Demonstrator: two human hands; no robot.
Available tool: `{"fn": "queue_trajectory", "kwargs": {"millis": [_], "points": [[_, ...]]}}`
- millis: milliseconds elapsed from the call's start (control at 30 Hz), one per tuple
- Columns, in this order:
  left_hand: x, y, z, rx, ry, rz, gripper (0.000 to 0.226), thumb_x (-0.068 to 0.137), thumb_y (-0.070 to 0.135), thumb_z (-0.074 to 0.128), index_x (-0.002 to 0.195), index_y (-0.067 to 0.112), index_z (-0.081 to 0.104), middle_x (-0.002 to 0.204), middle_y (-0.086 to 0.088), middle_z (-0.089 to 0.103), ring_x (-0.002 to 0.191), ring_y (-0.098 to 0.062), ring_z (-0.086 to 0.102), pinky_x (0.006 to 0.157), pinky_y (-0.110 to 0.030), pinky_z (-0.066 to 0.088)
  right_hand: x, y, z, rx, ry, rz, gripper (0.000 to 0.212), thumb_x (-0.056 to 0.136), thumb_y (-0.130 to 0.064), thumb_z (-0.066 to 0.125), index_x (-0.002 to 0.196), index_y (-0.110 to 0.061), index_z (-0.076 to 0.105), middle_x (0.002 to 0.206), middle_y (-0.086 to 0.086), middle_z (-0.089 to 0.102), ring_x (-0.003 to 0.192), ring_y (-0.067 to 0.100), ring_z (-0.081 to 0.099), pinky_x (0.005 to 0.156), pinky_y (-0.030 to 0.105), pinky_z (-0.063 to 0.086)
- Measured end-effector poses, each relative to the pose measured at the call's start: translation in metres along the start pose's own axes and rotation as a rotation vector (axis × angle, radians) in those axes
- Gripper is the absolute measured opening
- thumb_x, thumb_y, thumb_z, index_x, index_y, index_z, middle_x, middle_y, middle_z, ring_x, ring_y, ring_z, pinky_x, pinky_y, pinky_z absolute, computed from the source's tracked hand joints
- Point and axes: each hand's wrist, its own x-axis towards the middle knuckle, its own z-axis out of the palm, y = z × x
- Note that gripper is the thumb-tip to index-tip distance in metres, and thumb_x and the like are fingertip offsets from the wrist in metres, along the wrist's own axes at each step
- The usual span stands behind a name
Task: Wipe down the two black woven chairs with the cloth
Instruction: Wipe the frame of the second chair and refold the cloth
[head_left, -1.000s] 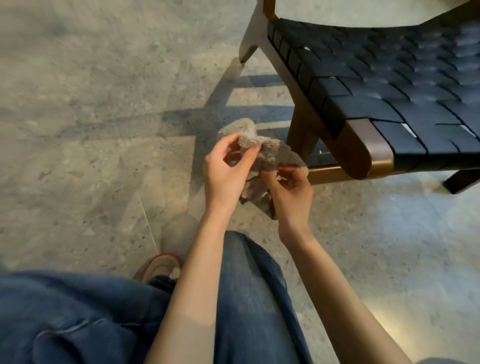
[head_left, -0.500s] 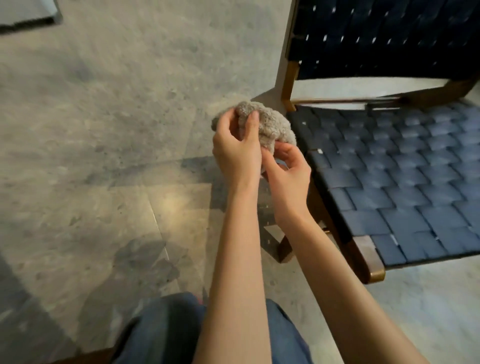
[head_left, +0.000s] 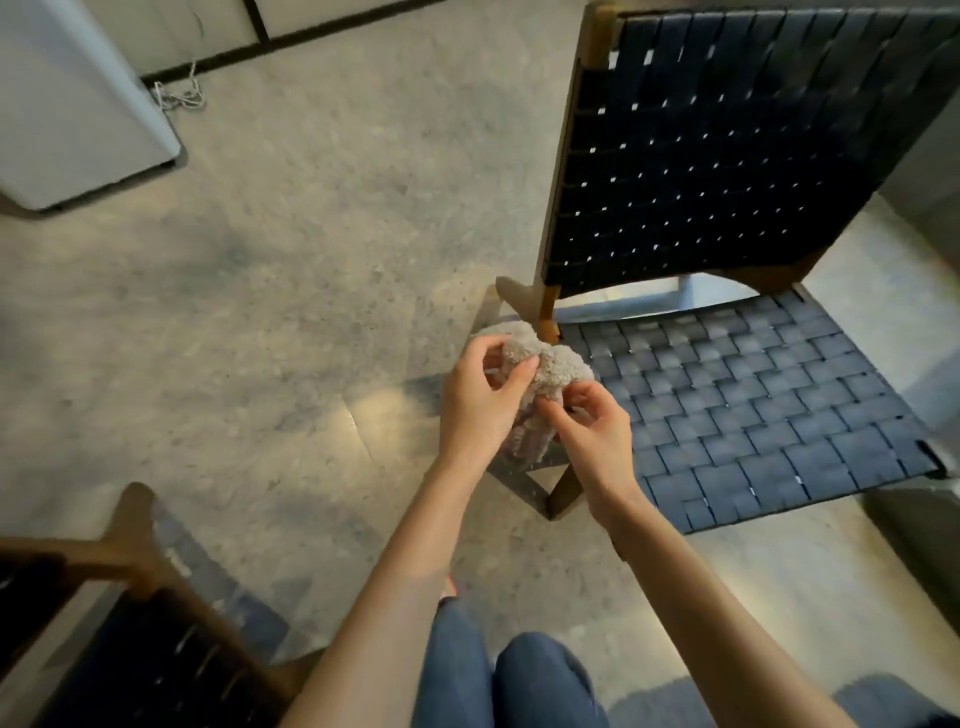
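Note:
A fluffy beige cloth (head_left: 545, 374) is bunched between both hands, just off the left front corner of a black woven chair (head_left: 737, 395) with a wooden frame. My left hand (head_left: 478, 400) grips the cloth from the left, thumb and fingers pinched over its top. My right hand (head_left: 597, 431) pinches its lower right side. The chair's woven seat and upright back fill the right half of the view. A second black woven chair (head_left: 145, 654) shows only partly at the bottom left.
The floor is speckled grey stone (head_left: 260, 364). A pale grey box-like object (head_left: 67, 104) stands at the top left, with a tangle of white cord (head_left: 179, 96) beside it. My jeans-clad knees (head_left: 509, 680) are at the bottom centre.
The view has tilted up, showing the whole chair back and the second chair at the bottom left. Both hands keep working the cloth; the right hand's fingers have shifted onto its lower side.

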Motion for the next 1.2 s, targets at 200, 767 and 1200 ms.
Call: {"fn": "queue_trajectory", "kwargs": {"millis": [200,767,1200], "points": [[-0.008,0.057,-0.048,0.066,-0.128,-0.037,0.028,0.084,0.036,0.069,0.106,0.029,0.053,0.111,0.005,0.062,0.102,-0.009,0.058,0.071,-0.005,0.044,-0.026,-0.062,-0.015,0.004,-0.091,0.071,0.008,0.087,-0.010,0.067,0.092,-0.013,0.062,0.094,0.004,0.067,0.089,0.017,0.068,0.078,0.036,0.059],[0.149,0.146,-0.025,0.188,-0.475,-0.154,0.030,0.083,0.035,0.071,0.105,0.027,0.052,0.097,0.016,0.054,0.092,0.000,0.052,0.067,-0.008,0.039,0.100,-0.139,-0.028,0.004,-0.024,0.182,0.011,0.087,-0.018,0.068,0.095,-0.017,0.061,0.096,0.000,0.062,0.094,0.021,0.062,0.081,0.035,0.055],[0.290,0.179,0.003,0.207,-0.581,-0.023,0.026,0.082,0.029,0.074,0.093,0.033,0.051,0.093,0.015,0.060,0.086,0.004,0.060,0.067,-0.007,0.046,0.202,-0.197,-0.001,0.052,0.293,0.110,0.024,0.090,-0.018,0.064,0.095,-0.039,0.054,0.095,-0.012,0.061,0.084,-0.008,0.057,0.068,0.008,0.047]]}}
